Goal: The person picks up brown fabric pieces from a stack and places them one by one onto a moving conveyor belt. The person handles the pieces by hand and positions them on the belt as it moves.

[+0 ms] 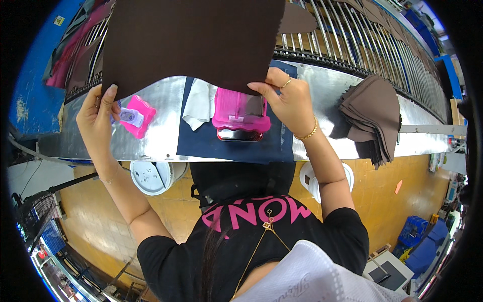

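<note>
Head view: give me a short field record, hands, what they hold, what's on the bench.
left hand: grips the lower left edge of the brown sheet
right hand: pinches the sheet's lower right edge
brown sheet: large, dark, held up flat over the metal bench
under the sheet: pink case on a dark blue mat, white cloth beside it
near left hand: small pink holder
right of right hand: stack of brown cut pieces
behind: roller conveyor

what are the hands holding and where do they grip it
Both hold one large dark brown sheet by its lower edge: the left hand pinches the lower left corner, the right hand the lower right edge, above the metal table.
</note>
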{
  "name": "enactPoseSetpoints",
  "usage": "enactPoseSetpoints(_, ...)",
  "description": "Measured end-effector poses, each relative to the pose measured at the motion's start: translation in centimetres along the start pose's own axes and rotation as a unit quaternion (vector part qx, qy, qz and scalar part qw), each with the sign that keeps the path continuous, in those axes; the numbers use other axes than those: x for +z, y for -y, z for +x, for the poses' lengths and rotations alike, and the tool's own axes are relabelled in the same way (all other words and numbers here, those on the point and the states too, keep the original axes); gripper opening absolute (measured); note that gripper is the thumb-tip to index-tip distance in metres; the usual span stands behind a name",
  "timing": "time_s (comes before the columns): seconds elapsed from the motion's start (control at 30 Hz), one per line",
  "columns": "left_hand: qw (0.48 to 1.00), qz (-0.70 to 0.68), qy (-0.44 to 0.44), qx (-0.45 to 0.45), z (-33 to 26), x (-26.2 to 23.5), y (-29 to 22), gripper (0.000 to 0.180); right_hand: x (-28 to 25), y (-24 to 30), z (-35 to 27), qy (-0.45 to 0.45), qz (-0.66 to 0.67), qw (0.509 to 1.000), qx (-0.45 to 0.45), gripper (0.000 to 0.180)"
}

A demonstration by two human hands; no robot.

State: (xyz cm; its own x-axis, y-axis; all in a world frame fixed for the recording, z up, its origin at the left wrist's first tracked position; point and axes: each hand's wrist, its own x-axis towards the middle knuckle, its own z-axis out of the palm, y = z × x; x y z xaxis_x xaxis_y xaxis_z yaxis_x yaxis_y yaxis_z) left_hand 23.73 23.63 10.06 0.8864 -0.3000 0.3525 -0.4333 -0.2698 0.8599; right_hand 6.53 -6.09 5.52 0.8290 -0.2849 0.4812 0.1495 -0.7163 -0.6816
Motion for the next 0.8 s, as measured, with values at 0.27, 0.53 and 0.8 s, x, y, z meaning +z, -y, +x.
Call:
enactPoseSetpoints(0.27,0.983,-0.029,0.165,-0.072,-0.7,5.9,0.8,0.013,-4.5,-3.6,-5.0,-0.012,-0.088,0.996,0.005,0.007)
enactPoseSetpoints(0.53,0.928,0.101,0.297,0.2,-0.4,13.7,-2.3,0.012,-8.9,-6.9,-14.6,-0.119,0.063,0.946,0.294,0.012)
enactPoseSetpoints(0.8,0.84,0.011,0.421,0.341,-0.8,21.2,-6.0,0.018,-20.1,-6.3,-16.3,-0.244,0.051,0.94,0.231,0.021)
